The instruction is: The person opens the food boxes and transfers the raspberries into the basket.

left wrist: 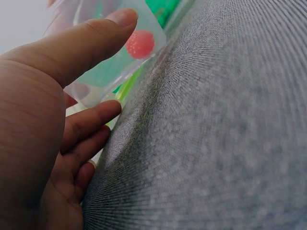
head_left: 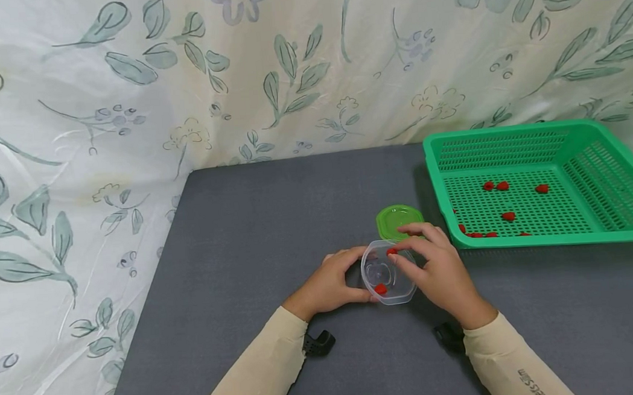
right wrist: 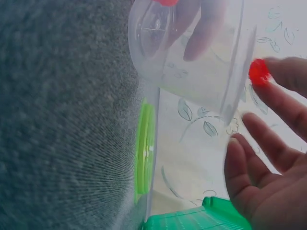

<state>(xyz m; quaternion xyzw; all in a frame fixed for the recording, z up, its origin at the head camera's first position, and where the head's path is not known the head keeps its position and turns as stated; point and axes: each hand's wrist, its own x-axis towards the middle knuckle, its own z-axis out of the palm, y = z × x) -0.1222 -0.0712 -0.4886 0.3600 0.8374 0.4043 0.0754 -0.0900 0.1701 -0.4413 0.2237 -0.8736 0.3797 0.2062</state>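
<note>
My left hand holds a clear plastic container from its left side, thumb near the front and fingers behind. One red raspberry lies inside at the near wall; its bumpy surface shows through the plastic in the left wrist view. Between thumb and index finger, my right hand pinches another raspberry, right at the container's mouth. The other fingers of that hand are spread apart from it. Just behind the container, a bright green lid lies flat on the table.
A large green mesh basket stands at the back right, with several raspberries scattered on its floor, some partly hidden by the front wall. Grey cloth covers the table. A leaf-patterned curtain hangs behind and to the left.
</note>
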